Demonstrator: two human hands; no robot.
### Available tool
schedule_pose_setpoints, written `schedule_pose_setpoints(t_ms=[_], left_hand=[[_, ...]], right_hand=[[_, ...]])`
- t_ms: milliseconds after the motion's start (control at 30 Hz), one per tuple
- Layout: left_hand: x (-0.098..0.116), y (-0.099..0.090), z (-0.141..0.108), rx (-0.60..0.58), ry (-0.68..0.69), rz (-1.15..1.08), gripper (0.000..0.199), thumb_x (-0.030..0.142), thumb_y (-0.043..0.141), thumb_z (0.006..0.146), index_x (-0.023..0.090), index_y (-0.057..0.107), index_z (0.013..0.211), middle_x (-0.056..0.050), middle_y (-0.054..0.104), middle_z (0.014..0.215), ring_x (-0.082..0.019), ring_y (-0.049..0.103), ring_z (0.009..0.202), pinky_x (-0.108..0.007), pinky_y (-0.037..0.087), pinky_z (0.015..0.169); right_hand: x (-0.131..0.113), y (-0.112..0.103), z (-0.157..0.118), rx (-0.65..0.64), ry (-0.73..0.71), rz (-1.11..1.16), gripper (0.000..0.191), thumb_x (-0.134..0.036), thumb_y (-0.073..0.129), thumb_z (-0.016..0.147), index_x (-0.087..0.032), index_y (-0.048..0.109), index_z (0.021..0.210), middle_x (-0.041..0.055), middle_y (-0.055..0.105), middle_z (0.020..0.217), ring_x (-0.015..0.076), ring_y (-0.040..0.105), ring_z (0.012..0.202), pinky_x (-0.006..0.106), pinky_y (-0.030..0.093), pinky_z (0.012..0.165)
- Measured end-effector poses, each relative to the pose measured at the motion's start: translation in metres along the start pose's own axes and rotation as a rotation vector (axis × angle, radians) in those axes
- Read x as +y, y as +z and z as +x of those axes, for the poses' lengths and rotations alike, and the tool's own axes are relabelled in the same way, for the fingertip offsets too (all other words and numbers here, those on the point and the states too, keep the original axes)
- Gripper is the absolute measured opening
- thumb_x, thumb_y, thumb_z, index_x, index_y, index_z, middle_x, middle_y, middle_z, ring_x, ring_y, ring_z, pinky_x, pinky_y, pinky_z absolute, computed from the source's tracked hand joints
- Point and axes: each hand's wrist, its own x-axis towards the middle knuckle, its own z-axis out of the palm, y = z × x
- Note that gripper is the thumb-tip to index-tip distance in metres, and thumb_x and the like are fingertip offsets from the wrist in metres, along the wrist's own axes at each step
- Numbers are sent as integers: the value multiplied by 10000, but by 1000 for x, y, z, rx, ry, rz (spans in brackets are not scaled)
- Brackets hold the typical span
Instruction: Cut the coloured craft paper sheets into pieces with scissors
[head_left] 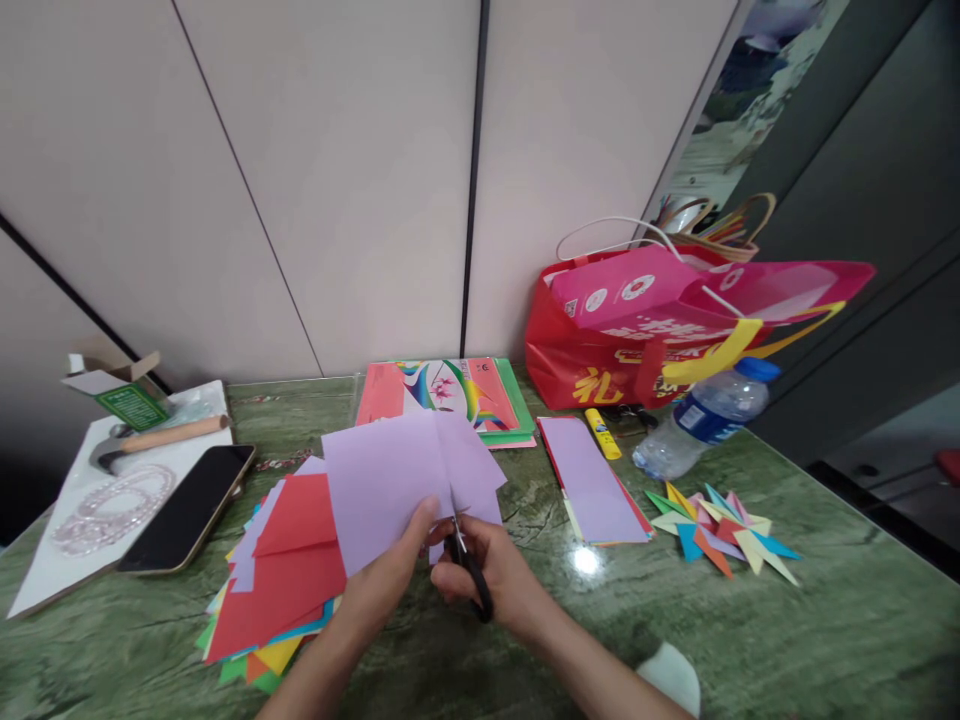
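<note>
A sheet of light purple paper (386,475) is pinched at its lower edge by my left hand (409,550), thumb on top. My right hand (487,570) grips black-handled scissors (474,580), their blades at a cut running up along a crease in the sheet. The part right of the crease leans away at an angle. Left of the sheet lies a loose pile of coloured paper (289,580), red and purple on top. To the right, a stack of narrow purple strips (592,485) rests flat on the green marbled table (540,640).
A coloured paper pack (442,390) lies by the wall. A glue stick (602,434), a water bottle (705,415), folded paper pieces (724,530) and a red bag (600,340) are on the right. A phone (187,510), a hooked tool (165,437), beads (112,510) and a green box (131,400) are left.
</note>
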Motion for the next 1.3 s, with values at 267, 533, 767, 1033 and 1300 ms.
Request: schedule_pose_setpoints(t_ms=[267,533,767,1033,1300], left_hand=[[11,4,-7,46,-14,-2,495,431,650,588,181,587,1010,-96,559,1187,-253,484,1122,-364,293,1018],[1,5,-4,0,11,-74,612,482,640,592,158,533,1100,-114,518,1229,-251,453,1146,-374,274,1020],[-3,6,-2,5,28,-110,592,491,651,583,173,564,1074,-111,557,1179,-264,480,1111,-396,288,1004],[3,6,-5,2,15,-113,560,466,660,583,169,576,1050,-100,580,1145,-267,491,1100,-393,310,991],[-4,7,-1,-37,-14,-196,564,470,668,574,169,584,1043,-105,575,1155,-264,488,1105,-390,309,993]], right_hand=[[-5,1,-1,49,-25,41,451,-426,777,482,-166,496,720,-28,511,639,99,436,551,226,356,517],[-8,2,-2,57,-34,0,447,-456,753,511,-177,479,729,-33,486,640,102,425,559,222,348,510],[-9,2,-2,53,-47,16,409,-397,739,572,-136,530,808,-44,471,608,79,383,527,202,315,487],[-4,0,-2,64,-55,16,387,-375,727,596,-126,559,839,-39,480,613,71,384,514,189,302,468],[-4,1,-2,73,-52,8,396,-408,726,576,-147,552,818,-47,480,598,69,393,490,187,314,454]])
